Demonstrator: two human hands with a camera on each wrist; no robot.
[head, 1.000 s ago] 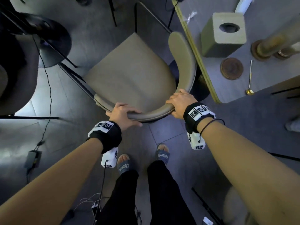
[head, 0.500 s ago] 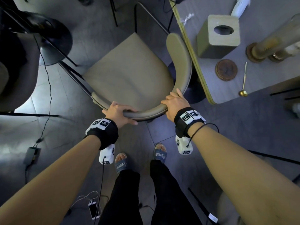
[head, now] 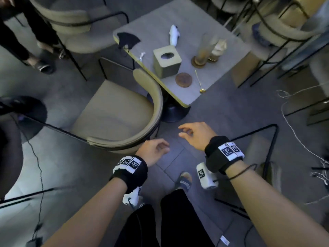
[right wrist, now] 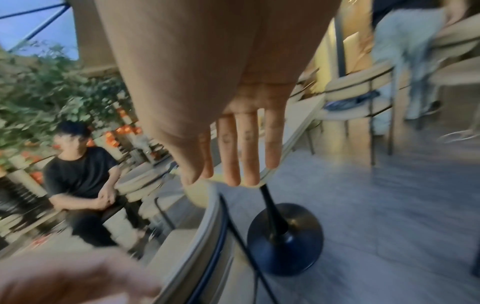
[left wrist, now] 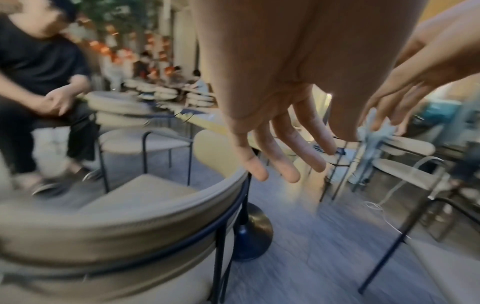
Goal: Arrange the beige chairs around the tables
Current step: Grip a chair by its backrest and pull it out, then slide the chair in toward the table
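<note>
Chair [head: 114,114]: beige curved backrest, black metal frame, beside table [head: 219,50] | left hand [head: 154,152] released | right hand [head: 196,135] released

Café seating area, rows of beige chairs [head: 114,113], pedestal table [head: 187,29] with drink glass [head: 204,49], seated patrons [left wrist: 39,67]

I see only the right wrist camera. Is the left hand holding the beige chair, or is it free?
Observer: Free. In the head view the left hand hangs beside the beige chair, with loosely curled fingers that hold nothing.
Operator: How does the chair stand against the table?
Observer: One end of its curved backrest lies close to the edge of the table. I cannot tell if they touch.
Operator: What is on the table top near that edge?
Observer: A square tissue box, a round coaster and a gold spoon.
</note>
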